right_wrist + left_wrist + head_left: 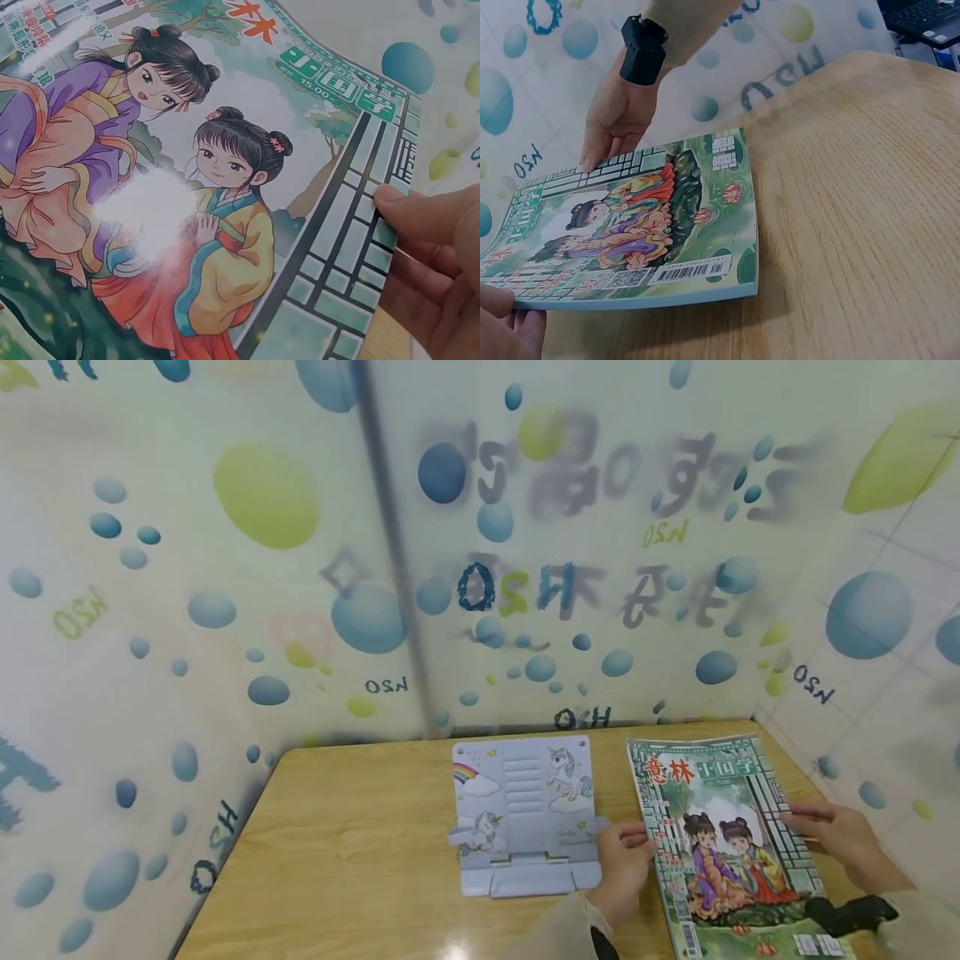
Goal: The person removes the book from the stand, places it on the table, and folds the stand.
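Observation:
A green illustrated magazine (723, 827), with two cartoon figures in robes on its cover, lies face up between both hands at the right side of the table. My left hand (626, 870) grips its left edge; the left wrist view shows those fingers (526, 330) at the spine, with a shadow beneath the magazine. On the opposite edge, my right hand (843, 843) pinches it, thumb on the cover and fingers below, as the right wrist view shows. Just left of my left hand is a pale book stand (525, 814) with unicorn pictures.
The wooden table (337, 835) extends to the left of the stand. A patterned curtain with blue and green spots (367, 618) surrounds its back and sides. Part of a dark keyboard (922, 16) shows at the corner of the left wrist view.

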`<move>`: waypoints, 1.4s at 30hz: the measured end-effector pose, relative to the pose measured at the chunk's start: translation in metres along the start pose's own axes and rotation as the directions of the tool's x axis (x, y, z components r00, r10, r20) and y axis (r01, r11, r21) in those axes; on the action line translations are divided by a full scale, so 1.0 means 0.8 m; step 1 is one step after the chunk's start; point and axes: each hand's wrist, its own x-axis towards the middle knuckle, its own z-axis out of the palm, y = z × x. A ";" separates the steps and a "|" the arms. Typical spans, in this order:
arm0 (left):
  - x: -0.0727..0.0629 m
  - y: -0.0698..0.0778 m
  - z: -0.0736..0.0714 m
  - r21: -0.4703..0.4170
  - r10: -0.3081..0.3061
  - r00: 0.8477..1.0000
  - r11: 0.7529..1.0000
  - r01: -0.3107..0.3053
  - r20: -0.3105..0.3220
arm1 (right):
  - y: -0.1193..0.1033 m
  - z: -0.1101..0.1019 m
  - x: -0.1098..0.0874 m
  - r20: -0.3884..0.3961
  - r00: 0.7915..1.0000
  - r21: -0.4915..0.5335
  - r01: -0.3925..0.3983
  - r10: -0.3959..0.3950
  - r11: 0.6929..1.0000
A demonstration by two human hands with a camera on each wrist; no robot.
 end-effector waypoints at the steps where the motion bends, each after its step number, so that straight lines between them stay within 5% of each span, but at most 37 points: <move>1: 0.000 -0.001 -0.001 0.003 -0.010 1.000 1.000 0.010 -0.006 | 0.004 0.001 0.002 -0.005 1.000 0.008 -0.009 0.009 1.000; 11: 0.006 -0.020 -0.003 -0.026 -0.091 0.995 0.996 0.090 -0.032 | 0.016 0.012 0.006 0.017 0.999 0.049 -0.032 0.031 0.998; 21: 0.007 -0.025 -0.008 -0.006 -0.145 0.989 0.989 0.145 0.010 | 0.037 0.025 0.012 0.020 0.996 0.111 -0.084 0.082 0.990; 30: 0.015 -0.032 -0.010 0.049 -0.185 0.983 0.982 0.184 0.012 | 0.052 0.037 0.020 -0.056 0.991 0.078 -0.119 0.124 0.990; 37: 0.016 -0.032 -0.011 0.086 -0.175 0.985 0.981 0.174 0.004 | 0.052 0.047 0.014 -0.052 0.974 0.301 -0.195 0.220 0.933; 42: 0.015 -0.029 -0.012 0.104 -0.175 0.984 0.980 0.172 0.023 | 0.053 0.047 0.013 -0.070 0.968 0.301 -0.209 0.240 0.930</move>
